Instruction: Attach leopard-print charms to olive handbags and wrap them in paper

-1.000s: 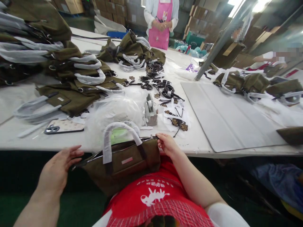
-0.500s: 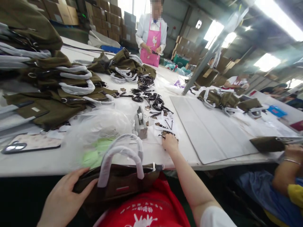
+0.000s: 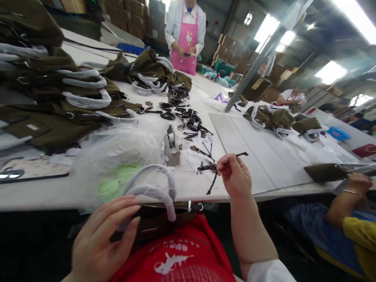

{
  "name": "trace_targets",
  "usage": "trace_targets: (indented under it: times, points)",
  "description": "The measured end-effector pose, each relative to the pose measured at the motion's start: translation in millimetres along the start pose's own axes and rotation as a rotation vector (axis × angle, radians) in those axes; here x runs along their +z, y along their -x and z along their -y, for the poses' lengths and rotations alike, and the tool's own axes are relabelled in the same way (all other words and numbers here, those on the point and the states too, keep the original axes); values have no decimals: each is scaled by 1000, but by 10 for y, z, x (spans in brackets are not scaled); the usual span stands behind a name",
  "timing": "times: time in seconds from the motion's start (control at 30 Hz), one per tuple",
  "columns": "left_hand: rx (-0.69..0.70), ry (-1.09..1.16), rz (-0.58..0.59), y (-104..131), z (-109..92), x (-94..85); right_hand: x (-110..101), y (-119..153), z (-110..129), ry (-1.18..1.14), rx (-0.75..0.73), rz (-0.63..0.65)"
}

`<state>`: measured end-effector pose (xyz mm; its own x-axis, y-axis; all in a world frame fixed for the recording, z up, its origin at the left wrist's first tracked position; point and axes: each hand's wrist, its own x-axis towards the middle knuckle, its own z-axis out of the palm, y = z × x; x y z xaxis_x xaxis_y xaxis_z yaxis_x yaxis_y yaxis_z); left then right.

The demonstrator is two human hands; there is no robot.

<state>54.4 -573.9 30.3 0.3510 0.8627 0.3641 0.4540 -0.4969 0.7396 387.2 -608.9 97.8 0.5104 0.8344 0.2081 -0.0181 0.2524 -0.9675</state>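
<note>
A dark olive handbag (image 3: 149, 229), its handles (image 3: 169, 203) wrapped in white film, lies against the red apron at my body. Over its left end is my left hand (image 3: 108, 231), fingers stretched and thumb apart, touching the near handle. My right hand (image 3: 236, 178) is raised above the table edge, pinching a dark cord charm (image 3: 208, 167) between thumb and fingers. One knotted cord end sticks out to the right and another dangles below. More dark cords and charms (image 3: 201, 150) lie on white paper just beyond.
A tape dispenser (image 3: 172, 147) stands beside a clear plastic bag (image 3: 114, 152) with green pieces inside. Olive bags (image 3: 53, 121) are piled left, near a phone (image 3: 35, 169). Coiled black straps (image 3: 194, 121), a grey board (image 3: 258, 156) and a slanting post (image 3: 246, 78) stand farther off. Co-workers are nearby.
My right hand has lifted off the paper with a cord charm and come right and nearer. My left hand has shifted right along the handbag, onto the handle.
</note>
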Motion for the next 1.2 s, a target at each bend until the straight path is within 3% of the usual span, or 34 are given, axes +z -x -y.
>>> trace_targets:
  times: [0.03, 0.07, 0.17, 0.3, 0.4, 0.5, 0.67, 0.83, 0.9, 1.03, 1.1, 1.2]
  points:
    - [129, 49, 2, -52, -214, 57, 77, 98, 78, -62, 28, 36]
    - [150, 66, 69, -111, -403, 124, 148, 191, 139, -111, 63, 76]
    - [75, 150, 341, -303, -753, 336, 296, 392, 224, -208, 172, 185]
    - [-193, 459, 661, -446, -758, 513, 311, 448, 141, -257, 262, 166]
    - [-442, 788, 797, -445, -630, 536, 217, 414, 10, -272, 317, 56]
    - [-590, 971, 782, -423, -522, 542, 114, 403, -126, -304, 374, -26]
    - [-715, 1018, 663, -422, -426, 605, -27, 451, -337, -247, 379, -63]
    - [-735, 1033, 652, -453, -416, 627, -269, 543, -472, -42, 413, 65]
    - [-744, 1028, 666, -463, -434, 638, -364, 588, -472, 192, 321, 79]
    - [-730, 997, 687, -465, -485, 712, -378, 732, -355, 628, -81, -107]
    - [-716, 966, 693, -453, -517, 765, -263, 834, -274, 623, -123, -22]
    - [-606, 897, 708, -421, -576, 830, -6, 973, -221, 643, -72, 285]
